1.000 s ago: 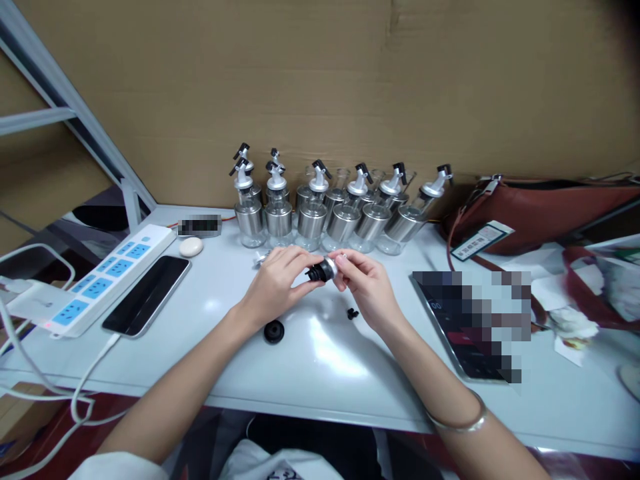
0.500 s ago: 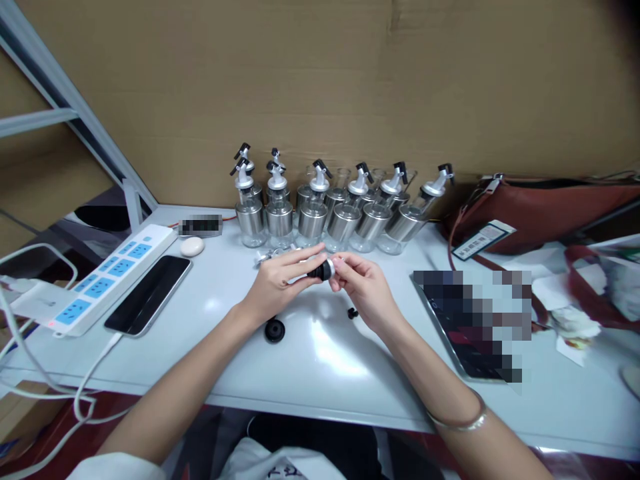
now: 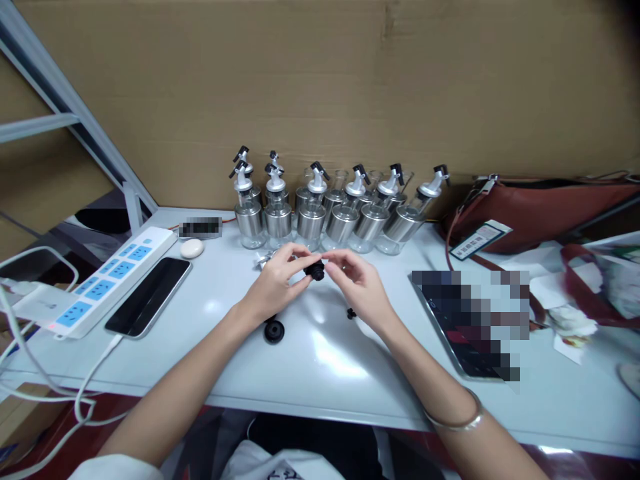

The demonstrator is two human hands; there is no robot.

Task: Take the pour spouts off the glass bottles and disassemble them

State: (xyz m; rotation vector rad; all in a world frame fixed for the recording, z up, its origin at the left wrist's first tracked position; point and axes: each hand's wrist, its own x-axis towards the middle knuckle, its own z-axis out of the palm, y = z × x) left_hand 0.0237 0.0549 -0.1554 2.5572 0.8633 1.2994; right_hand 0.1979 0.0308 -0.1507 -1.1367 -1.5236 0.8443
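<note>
In narrow pinch of left fingers, black ribbed part; just beside, right fingers nearly together, grip indiscernible; bodyward of both, black disc.

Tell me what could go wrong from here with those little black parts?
The black part is pinched at the fingers of the left hand, above the table, so it might slip and drop.

The small black pieces lie right beside the right hand; a small sweep of that hand could scatter them.

The black disc lies close to the left hand and might get nudged.
</note>
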